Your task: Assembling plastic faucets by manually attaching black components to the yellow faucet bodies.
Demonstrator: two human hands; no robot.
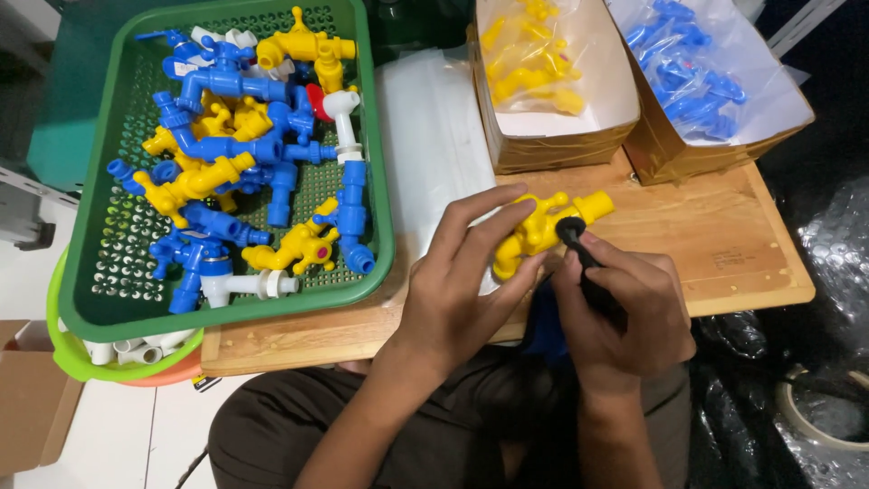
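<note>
Head view. The left hand (pixel 453 290) is closed around a yellow plastic tap (pixel 540 226), fingers (pixel 480 210) wrapped over its far side and thumb under it, so the tap sits lifted just above the wooden counter (pixel 724 244), near its middle. The grip leaves the tap's right end bare and turned toward the other hand, probably to give the tool access.

The right hand (pixel 629 312) is clenched on a black tool (pixel 584 263), held like a pen; its round tip touches the tap near the spout end. The low grip on the shaft likely steadies the tip.

To the left, a green basket (pixel 385 208) holds a heap of blue, yellow and white taps, within easy reach of the left hand. At the far side, two bag-lined cardboard boxes stand side by side: one with yellow taps (pixel 534 54), one with blue taps (pixel 688 63), seemingly sorted by colour. A clear plastic sheet (pixel 434 136) lies between basket and boxes.
</note>
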